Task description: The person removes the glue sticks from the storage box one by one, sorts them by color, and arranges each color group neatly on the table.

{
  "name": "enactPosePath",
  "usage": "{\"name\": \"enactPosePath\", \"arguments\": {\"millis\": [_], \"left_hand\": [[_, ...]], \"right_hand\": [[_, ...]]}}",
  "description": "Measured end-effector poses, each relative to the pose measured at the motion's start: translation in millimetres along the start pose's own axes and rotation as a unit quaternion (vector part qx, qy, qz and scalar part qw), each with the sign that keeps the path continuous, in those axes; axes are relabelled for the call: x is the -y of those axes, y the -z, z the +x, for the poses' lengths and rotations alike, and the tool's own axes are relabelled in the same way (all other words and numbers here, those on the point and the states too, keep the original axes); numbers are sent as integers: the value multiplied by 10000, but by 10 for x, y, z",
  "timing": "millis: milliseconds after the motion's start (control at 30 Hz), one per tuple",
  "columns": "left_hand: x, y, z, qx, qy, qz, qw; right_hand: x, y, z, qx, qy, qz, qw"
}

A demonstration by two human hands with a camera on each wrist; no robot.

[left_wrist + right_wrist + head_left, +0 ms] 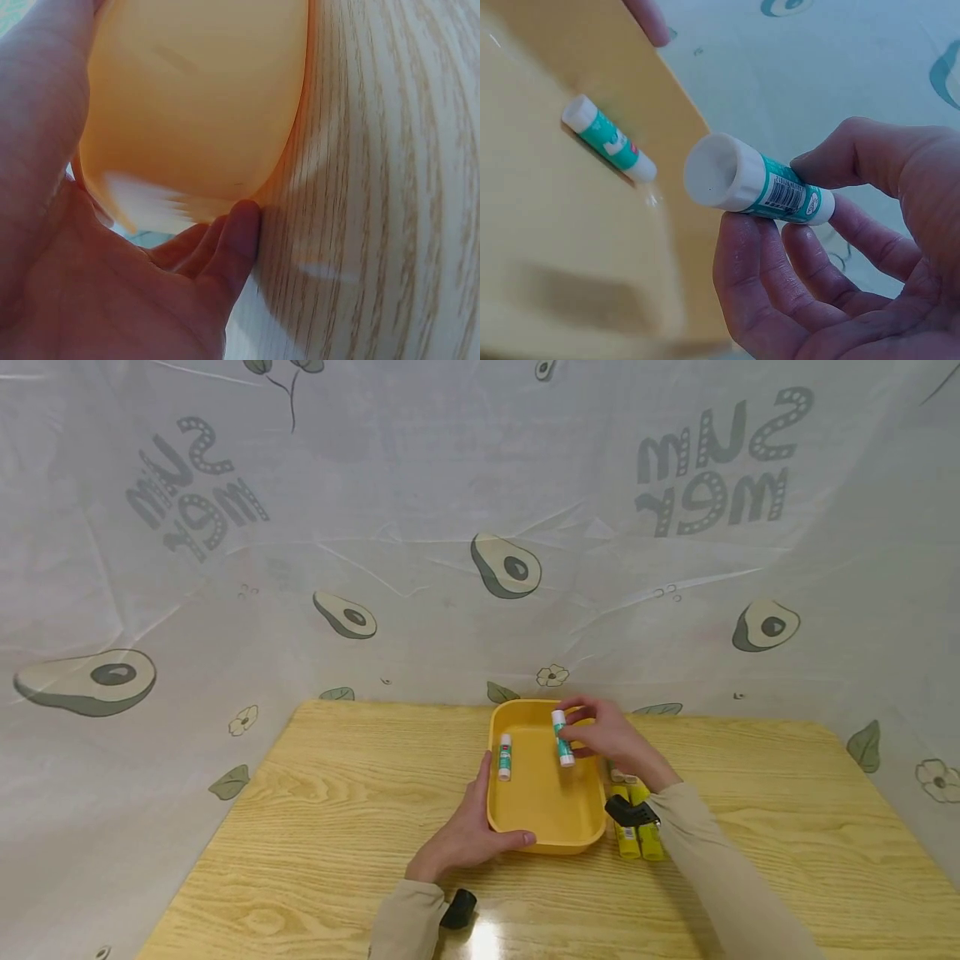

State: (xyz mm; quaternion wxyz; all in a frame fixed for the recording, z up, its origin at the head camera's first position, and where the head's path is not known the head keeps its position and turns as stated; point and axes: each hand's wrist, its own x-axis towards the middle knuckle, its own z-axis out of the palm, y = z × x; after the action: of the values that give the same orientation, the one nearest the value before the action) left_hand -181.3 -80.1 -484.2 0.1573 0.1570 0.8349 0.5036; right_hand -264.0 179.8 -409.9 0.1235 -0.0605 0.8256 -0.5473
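Observation:
My right hand (606, 732) pinches a white and green glue stick (562, 739) above the right part of a yellow plastic tray (547, 842). In the right wrist view, the thumb presses the held stick from one side and the fingertips from the other, with its barcode showing. A second glue stick (506, 757) of the same look lies in the tray along its left wall. With the thumb at the near rim and the fingers along the left side, my left hand (471, 831) grips the tray's near left corner.
Yellow tubes (628, 842) lie side by side on the wooden table (360, 810), right of the tray and partly hidden by the right wrist. Behind the table hangs a pale curtain (420, 585) with avocado prints, which also closes off both sides.

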Motion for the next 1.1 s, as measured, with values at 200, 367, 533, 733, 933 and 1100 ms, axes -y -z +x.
{"name": "enactPosePath", "arguments": {"millis": [200, 367, 533, 733, 933, 1100], "left_hand": [[8, 1, -1, 3, -65, -49, 10000], [7, 2, -4, 9, -135, -133, 9998], [-11, 6, -18, 5, -145, -93, 9999], [-14, 6, -26, -10, -112, -35, 9999], [3, 6, -8, 4, -221, -102, 9997], [13, 5, 3, 22, -324, -164, 9993]], "right_hand": [[-66, 151, -69, -43, 26, 69, 10000], [-121, 253, -127, -115, -18, -11, 9999], [-161, 351, -204, -150, -39, -47, 9999], [-232, 452, -259, -293, -157, -190, 9993], [-311, 535, -290, -435, -132, -311, 9985], [-395, 591, -304, -543, -192, -357, 9977]]}}
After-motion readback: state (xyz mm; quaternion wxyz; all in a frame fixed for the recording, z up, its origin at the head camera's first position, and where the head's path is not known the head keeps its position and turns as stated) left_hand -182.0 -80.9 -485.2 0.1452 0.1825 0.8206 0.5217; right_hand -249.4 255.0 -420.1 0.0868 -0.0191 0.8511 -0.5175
